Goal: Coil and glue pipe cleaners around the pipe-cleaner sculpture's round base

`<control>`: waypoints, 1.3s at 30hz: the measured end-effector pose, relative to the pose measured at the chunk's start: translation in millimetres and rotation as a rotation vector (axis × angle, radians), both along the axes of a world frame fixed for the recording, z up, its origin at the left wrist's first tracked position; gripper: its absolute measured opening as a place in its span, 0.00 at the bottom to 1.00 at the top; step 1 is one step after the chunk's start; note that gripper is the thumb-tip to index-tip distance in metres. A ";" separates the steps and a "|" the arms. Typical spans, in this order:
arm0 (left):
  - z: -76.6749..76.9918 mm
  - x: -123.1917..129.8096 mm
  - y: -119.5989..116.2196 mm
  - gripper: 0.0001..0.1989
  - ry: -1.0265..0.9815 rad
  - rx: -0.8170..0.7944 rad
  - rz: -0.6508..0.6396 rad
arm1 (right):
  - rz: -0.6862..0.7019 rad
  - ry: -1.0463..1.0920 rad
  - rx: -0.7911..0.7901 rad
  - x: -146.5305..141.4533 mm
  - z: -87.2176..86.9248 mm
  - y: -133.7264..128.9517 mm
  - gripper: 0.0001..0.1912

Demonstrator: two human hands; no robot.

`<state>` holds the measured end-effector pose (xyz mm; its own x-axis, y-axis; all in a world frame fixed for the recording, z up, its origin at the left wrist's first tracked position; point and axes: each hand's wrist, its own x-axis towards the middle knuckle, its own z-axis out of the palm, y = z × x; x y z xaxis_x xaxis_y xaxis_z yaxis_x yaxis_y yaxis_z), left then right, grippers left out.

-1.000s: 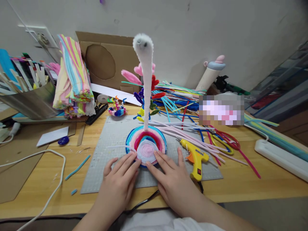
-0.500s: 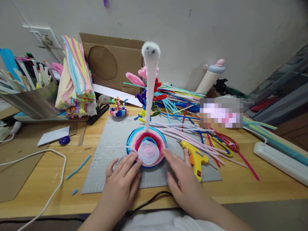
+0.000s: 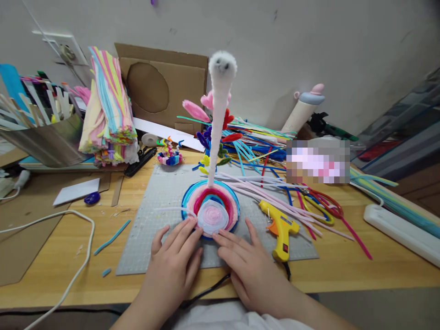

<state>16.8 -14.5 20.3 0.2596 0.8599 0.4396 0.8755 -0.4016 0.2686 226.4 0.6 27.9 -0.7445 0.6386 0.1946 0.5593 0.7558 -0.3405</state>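
Observation:
A pale pink-and-white spiral disc (image 3: 212, 217) of coiled pipe cleaner lies on a round base (image 3: 193, 195) ringed in blue, pink and red. My left hand (image 3: 173, 259) rests with outstretched fingers at the disc's lower-left edge. A loose pale pipe cleaner (image 3: 172, 209) runs leftward from near those fingertips. My right hand (image 3: 250, 266) has its fingers extended, their tips at the disc's lower-right edge. From the back of the base rises a white wrapped post (image 3: 217, 128) with a fuzzy white top (image 3: 222, 68). Colored fuzzy petals (image 3: 195, 110) show around the post.
A yellow glue gun (image 3: 283, 227) lies right of my right hand on the grey cutting mat (image 3: 147, 243). Pink pipe cleaners (image 3: 264, 192) and scissors (image 3: 319, 208) are beyond it. A white cable (image 3: 90, 243) crosses the table at left. A power strip (image 3: 398, 231) sits at right.
My right hand has moved left and down, from the base's right edge to the disc's lower-right edge. My left hand stays in place. The view has shifted slightly.

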 end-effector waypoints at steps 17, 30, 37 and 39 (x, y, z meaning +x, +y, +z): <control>0.9 3.2 -1.9 0.15 0.078 0.031 0.017 | -0.016 0.159 0.007 0.5 -2.3 -0.9 0.14; -5.8 -14.4 20.5 0.13 -0.302 -0.186 0.257 | -0.123 0.065 0.077 -11.8 0.5 8.6 0.23; 1.9 -13.7 54.9 0.08 -0.561 -0.346 0.212 | -0.137 0.059 0.063 -11.7 1.3 7.8 0.22; 1.8 -12.1 57.5 0.06 -0.576 -0.337 0.210 | -0.134 0.065 0.062 -12.2 1.1 7.9 0.22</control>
